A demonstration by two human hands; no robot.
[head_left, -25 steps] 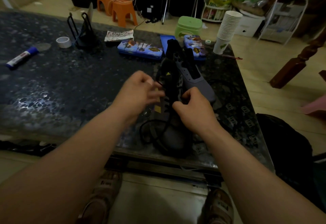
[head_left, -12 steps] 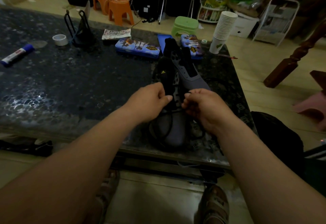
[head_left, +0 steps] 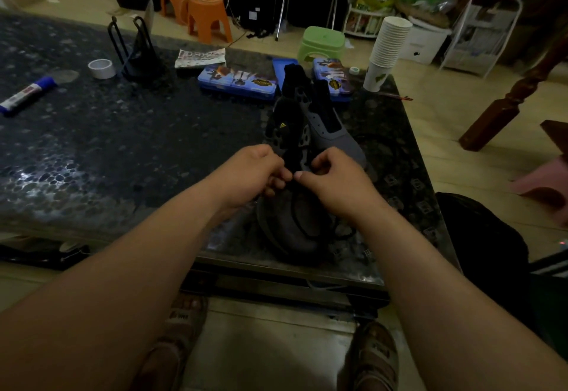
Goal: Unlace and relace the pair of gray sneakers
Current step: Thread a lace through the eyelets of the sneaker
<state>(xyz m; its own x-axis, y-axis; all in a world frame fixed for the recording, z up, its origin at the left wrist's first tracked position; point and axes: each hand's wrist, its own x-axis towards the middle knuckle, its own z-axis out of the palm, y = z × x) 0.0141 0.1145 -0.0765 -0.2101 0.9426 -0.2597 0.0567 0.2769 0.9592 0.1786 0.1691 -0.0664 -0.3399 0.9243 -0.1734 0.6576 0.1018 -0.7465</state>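
As the nearer gray sneaker (head_left: 292, 237) stands by the near edge of the table (head_left: 153, 150), a polished, pebble-patterned dark stone top, with its rounded toe toward the person and its long axis running near to far, the work lies straight ahead of both hands and neither arm has the shorter reach. Slack black lace (head_left: 299, 226) lies in loose loops over the smooth, matte toe cap, just near of the hands. The left hand (head_left: 256, 175) and right hand (head_left: 336, 181) meet over the sneaker's mid-line, backs up, fingers curled, their thumb tips almost touching; each appears to pinch the lace, though dim light hides the exact contact. Judgement: the eyelet rows begin just far of the fingers, so the next threading would travel along the long axis, away from the person. Past the hands the upper shows perforated gray panels and a soft black tongue (head_left: 284, 120) standing upright with a small yellow mark. The second sneaker (head_left: 335, 135) lies close against the first on its far right side: gray upper, dark opening, no lace visible in it. Farther off sit a glossy printed blue tin (head_left: 238, 81) and, at the far right corner, 1 tall stack of paper cups (head_left: 388, 46).
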